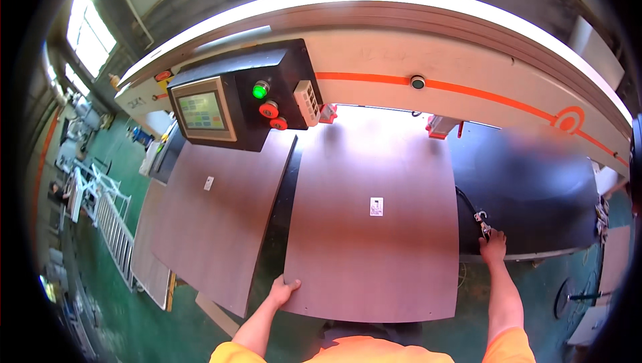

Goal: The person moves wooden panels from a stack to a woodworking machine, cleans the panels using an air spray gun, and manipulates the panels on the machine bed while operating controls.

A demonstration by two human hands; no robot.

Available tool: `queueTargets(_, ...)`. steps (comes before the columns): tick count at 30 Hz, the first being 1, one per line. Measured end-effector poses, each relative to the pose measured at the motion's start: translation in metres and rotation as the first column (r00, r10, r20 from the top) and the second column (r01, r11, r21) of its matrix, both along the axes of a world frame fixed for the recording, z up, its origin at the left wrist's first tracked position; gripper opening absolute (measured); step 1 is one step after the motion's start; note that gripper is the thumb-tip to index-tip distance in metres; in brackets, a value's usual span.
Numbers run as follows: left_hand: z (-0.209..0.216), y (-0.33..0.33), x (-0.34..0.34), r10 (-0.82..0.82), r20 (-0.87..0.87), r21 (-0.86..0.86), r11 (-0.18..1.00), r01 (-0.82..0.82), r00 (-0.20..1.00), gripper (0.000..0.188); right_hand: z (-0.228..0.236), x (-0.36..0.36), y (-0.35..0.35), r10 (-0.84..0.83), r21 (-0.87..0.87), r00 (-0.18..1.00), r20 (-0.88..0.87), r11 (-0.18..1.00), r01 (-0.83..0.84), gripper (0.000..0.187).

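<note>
A brown wood-grain panel with a small white label lies flat in front of me, its far part under the machine's beam. My left hand grips its near left corner, thumb on top and the other fingers hidden beneath. To the right of the panel, my right hand is closed round a small metal air gun with a black hose. The hand rests over the near edge of a black machine table. A second brown labelled panel lies slightly turned on the left.
Across the far side runs a pale machine beam with an orange stripe. On it hangs a black control box with a touch screen, a lit green button and red buttons. A roller conveyor stands on the green floor at left.
</note>
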State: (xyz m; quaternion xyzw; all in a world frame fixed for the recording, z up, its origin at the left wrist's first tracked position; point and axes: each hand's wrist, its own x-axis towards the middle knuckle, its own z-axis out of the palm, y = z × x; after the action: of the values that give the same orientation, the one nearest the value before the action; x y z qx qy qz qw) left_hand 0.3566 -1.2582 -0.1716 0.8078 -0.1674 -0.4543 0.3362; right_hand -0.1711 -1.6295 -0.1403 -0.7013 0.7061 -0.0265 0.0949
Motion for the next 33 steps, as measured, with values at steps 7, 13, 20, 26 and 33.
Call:
queueTargets(7,0.023,0.024,-0.147,0.212,-0.068,0.001,0.977,-0.212,0.975,0.041,0.009,-0.103,-0.035,0.129,-0.165,0.948,0.291,0.983,-0.083,0.022)
queueTargets(13,0.009,0.031,-0.272,0.363,-0.036,-0.076,0.928,-0.365,0.931,0.039,0.067,-0.234,-0.055,0.69,0.062,0.723,-0.009,0.722,-0.689,0.013)
queueTargets(20,0.028,0.008,-0.316,0.494,-0.01,0.002,0.869,-0.494,0.869,0.041,0.079,-0.289,-0.112,0.451,0.144,0.892,0.005,0.883,-0.447,0.015)
queueTargets(26,0.029,0.008,-0.335,0.419,0.061,0.006,0.907,-0.42,0.906,0.045,0.003,-0.301,-0.163,0.423,-0.426,0.857,-0.295,0.745,-0.514,0.038)
queueTargets(33,0.043,0.043,-0.365,0.176,0.294,-0.069,0.984,-0.163,0.939,0.089,-0.008,-0.22,-0.025,0.291,0.109,0.839,0.461,0.919,-0.379,0.026)
